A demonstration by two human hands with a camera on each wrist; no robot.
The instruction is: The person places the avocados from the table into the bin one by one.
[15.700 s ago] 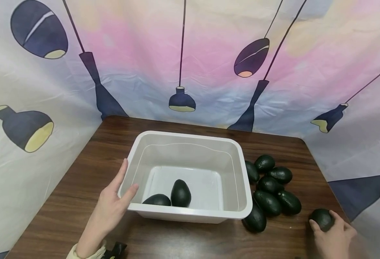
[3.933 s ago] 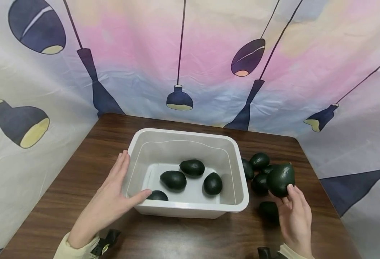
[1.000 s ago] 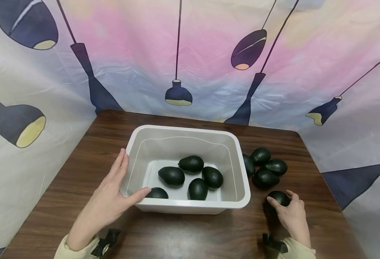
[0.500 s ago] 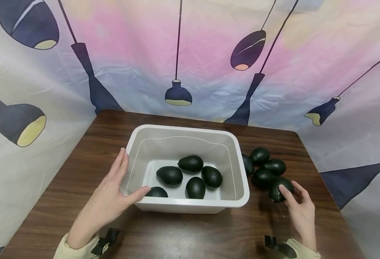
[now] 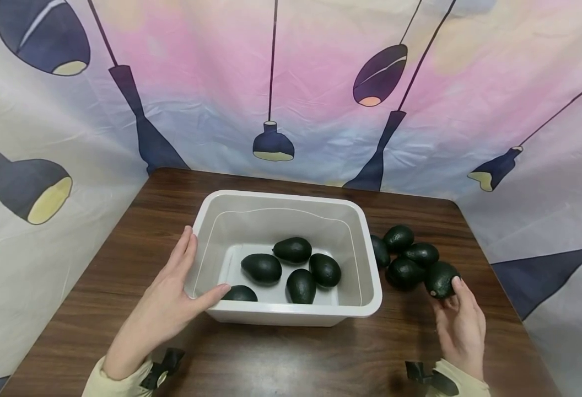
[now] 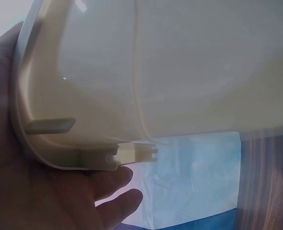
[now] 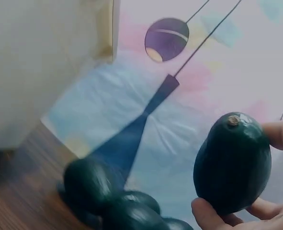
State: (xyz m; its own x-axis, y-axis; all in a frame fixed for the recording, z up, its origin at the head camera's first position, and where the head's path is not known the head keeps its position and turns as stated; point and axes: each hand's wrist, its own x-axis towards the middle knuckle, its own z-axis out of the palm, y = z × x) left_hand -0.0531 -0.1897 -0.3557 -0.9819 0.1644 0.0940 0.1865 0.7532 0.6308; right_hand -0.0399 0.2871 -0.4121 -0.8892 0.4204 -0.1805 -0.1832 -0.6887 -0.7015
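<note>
My right hand [image 5: 462, 328] grips a dark green avocado [image 5: 441, 279] between thumb and fingers, beside the loose pile. In the right wrist view that avocado [image 7: 232, 165] is lifted upright, its stem end at the top. My left hand [image 5: 164, 309] rests at the near left corner of a pale grey plastic bin [image 5: 296, 312]. Its fingers lie straight along the left side and the thumb reaches over the front rim. Seen from the left wrist, the fingers [image 6: 117, 206] sit just under the bin's rim [image 6: 45, 158]. Several avocados [image 5: 261, 269] lie on the bin's floor, one partly hidden by the front wall.
Right of the bin, several more avocados [image 5: 405, 273] cluster on the brown wooden table [image 5: 281, 355]; one is partly hidden behind the bin's right rim. A cloth backdrop [image 5: 211, 82] printed with lamps hangs around the table's back and sides.
Over the last second my right hand has lifted the avocado from the table and turned it, moving slightly up and right. Earlier, more avocados came into the bin. The left hand stays put.
</note>
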